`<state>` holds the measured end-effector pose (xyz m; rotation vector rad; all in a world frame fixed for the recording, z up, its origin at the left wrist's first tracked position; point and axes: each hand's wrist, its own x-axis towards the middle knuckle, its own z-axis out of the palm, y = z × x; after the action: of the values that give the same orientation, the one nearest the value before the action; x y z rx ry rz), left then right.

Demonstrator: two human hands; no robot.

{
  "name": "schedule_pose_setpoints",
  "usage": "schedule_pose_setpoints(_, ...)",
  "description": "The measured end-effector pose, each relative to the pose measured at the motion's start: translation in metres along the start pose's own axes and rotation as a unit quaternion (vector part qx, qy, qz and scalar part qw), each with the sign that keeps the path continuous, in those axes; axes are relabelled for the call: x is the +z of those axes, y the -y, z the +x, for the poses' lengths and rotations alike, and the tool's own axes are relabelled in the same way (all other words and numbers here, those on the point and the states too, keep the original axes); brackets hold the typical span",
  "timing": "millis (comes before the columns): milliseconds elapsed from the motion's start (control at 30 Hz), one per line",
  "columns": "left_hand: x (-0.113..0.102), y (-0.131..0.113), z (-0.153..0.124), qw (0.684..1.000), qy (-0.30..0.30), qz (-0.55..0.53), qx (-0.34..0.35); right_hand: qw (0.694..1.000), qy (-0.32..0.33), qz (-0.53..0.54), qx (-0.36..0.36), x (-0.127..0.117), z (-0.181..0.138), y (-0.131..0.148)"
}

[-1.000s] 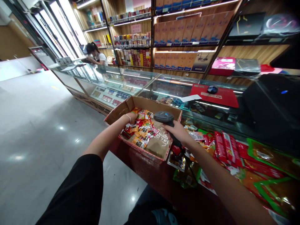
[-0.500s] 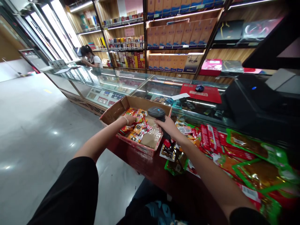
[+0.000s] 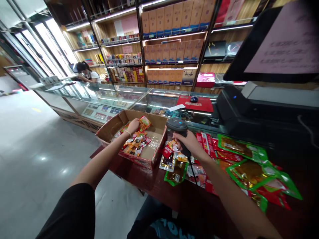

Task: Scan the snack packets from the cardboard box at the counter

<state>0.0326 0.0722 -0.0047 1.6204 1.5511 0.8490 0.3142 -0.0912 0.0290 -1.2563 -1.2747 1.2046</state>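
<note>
While another person (image 3: 91, 75) leans over the far end of a long glass display case (image 3: 109, 94), a worker in a black sleeve (image 3: 74, 207) has both hands busy at a dark red table (image 3: 139, 176). The left hand (image 3: 134, 126) is inside an open-topped cardboard box (image 3: 149, 152), its fingers closed on the edge of a red-and-orange snack packet (image 3: 145, 123), which sits above a heap of small packets (image 3: 137, 142) at the box's left and middle. The right hand (image 3: 190, 143), just outside the box, has its fingers wrapped around the handle of a black barcode scanner (image 3: 176, 124), a blue light showing on its head and its cord hanging below. Beside and beneath that forearm lie red packets (image 3: 206, 142) and green-edged pouches (image 3: 246, 174), some overlapping. Beyond, a computer mouse (image 3: 194, 99) rests on a red mat (image 3: 205, 105) atop the glass, left of a black-framed screen (image 3: 281, 49).
</note>
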Motion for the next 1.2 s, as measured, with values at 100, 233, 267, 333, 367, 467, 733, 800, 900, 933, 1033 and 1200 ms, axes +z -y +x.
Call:
schedule_pose_setpoints(100, 0.017, -0.031, -0.004, 0.991, 0.014, -0.131, -0.007, 1.0, -0.024, 0.002, 0.012, -0.018, -0.011, -0.002)
schedule_pose_setpoints(233, 0.047, -0.072, -0.016, 0.926, 0.073, -0.369, -0.038, 0.998, -0.057, -0.016, 0.004, -0.04, -0.024, -0.004)
schedule_pose_setpoints(267, 0.056, -0.081, -0.019, 0.902, 0.092, -0.42, -0.049, 0.998, -0.062, -0.02, 0.003, -0.045, -0.026, -0.005)
schedule_pose_setpoints(333, 0.076, -0.099, -0.026, 0.878, 0.137, -0.456, -0.047, 0.997, -0.076, -0.022, 0.007, -0.055, -0.032, -0.006)
schedule_pose_setpoints(367, 0.087, -0.106, -0.028, 0.876, 0.162, -0.453, -0.037, 0.996, -0.085, -0.023, 0.01, -0.059, -0.035, -0.006)
schedule_pose_setpoints(467, 0.117, -0.12, -0.036, 0.865, 0.216, -0.452, -0.013, 0.993, -0.116, -0.027, 0.021, -0.071, -0.043, -0.007)
schedule_pose_setpoints(733, 0.159, -0.109, -0.037, 0.858, 0.224, -0.46, -0.048, 0.987, -0.145, -0.055, 0.039, -0.086, -0.058, -0.013)
schedule_pose_setpoints(800, 0.161, -0.103, -0.036, 0.856, 0.221, -0.464, -0.056, 0.987, -0.139, -0.064, 0.047, -0.085, -0.056, -0.018)
schedule_pose_setpoints(900, 0.162, -0.099, -0.035, 0.852, 0.226, -0.469, -0.051, 0.987, -0.126, -0.092, 0.05, -0.082, -0.049, -0.027)
schedule_pose_setpoints(933, 0.162, -0.099, -0.035, 0.85, 0.23, -0.473, -0.042, 0.986, -0.122, -0.104, 0.048, -0.081, -0.046, -0.03)
schedule_pose_setpoints(1033, 0.164, -0.098, -0.036, 0.837, 0.235, -0.494, -0.007, 0.983, -0.106, -0.147, 0.032, -0.076, -0.041, -0.037)
schedule_pose_setpoints(1200, 0.166, -0.094, -0.034, 0.826, 0.214, -0.521, 0.006, 0.979, -0.107, -0.175, -0.014, -0.072, -0.039, -0.039)
